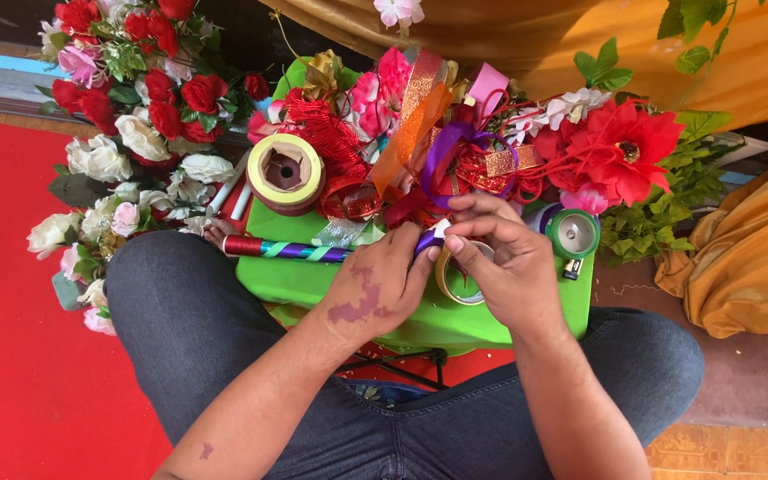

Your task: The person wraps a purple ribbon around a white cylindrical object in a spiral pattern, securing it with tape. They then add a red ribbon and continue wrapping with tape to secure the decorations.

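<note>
A thin stick wrapped in red, purple and green ribbon lies across a green stool top. My left hand grips its right end. My right hand pinches a purple ribbon against the stick's end, close to a small white piece at my fingertips. A roll of tape sits under my right hand, partly hidden.
A large yellow and maroon tape roll stands at the stool's back. Loose ribbons, red tinsel and artificial flowers crowd behind. A green-capped can is at right. Orange cloth lies on the floor; red carpet at left.
</note>
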